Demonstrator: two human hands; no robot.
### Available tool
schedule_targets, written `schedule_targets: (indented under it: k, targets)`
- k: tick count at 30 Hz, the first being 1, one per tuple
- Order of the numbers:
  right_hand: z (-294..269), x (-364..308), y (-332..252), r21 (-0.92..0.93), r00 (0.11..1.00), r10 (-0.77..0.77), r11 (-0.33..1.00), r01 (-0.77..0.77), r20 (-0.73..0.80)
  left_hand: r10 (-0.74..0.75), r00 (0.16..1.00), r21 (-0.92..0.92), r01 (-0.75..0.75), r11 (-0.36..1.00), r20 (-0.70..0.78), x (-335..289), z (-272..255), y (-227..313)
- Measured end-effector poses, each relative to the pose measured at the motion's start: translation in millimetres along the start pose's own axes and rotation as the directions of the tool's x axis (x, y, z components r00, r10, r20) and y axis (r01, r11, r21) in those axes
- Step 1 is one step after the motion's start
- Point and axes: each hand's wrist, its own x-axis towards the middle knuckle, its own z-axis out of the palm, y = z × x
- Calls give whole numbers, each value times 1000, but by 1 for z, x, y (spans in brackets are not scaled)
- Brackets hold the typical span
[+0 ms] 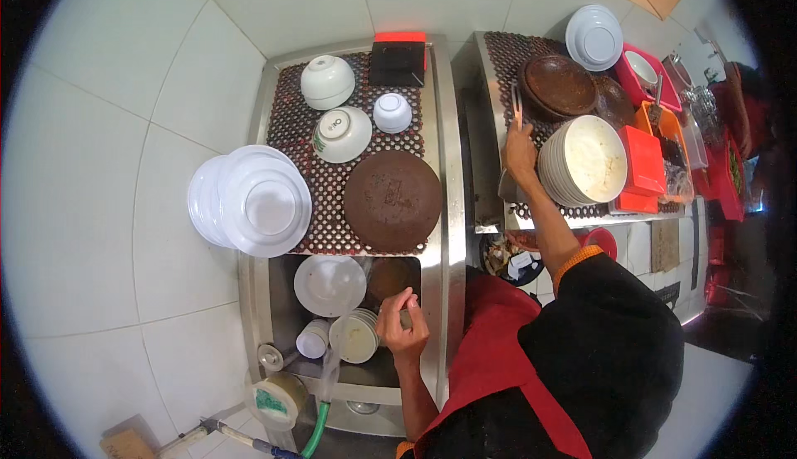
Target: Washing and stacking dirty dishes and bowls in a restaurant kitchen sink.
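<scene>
My right hand [520, 153] reaches to the left edge of the right-hand counter and grips a slim metal utensil [516, 104] with a forked-looking end; its exact kind is hard to tell. Just beside that hand stand a tilted stack of cream plates [594, 160] and a brown stone mortar dish [560, 85]. My left hand [404, 326] hovers over the sink, fingers curled together with nothing visible in them. Below and beside it in the sink are a white plate [330, 285], stacked cream dishes [359, 339], small white cups [313, 340] and a partly hidden brown dish [390, 276].
On the left rack mat [328, 185] sit upturned bowls [327, 79], a brown round dish [393, 202] and stacked white plates [267, 202]. A green hose [317, 430] leads into the sink beside a soap tub [278, 401]. Red boxes [643, 163] and an orange basket [664, 127] stand right; another person [743, 102] is beyond.
</scene>
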Motion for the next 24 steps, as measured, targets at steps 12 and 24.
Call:
schedule_targets:
  k: [12, 24]
  targets:
    - [41, 108, -9, -274, 973, -96, 961, 35, -210, 81, 996, 60, -83, 995, 38, 13, 13, -10]
    - [60, 133, -88, 502, 971, -214, 831, 239, -107, -5, 996, 28, 3, 1000, 91, 20, 21, -29]
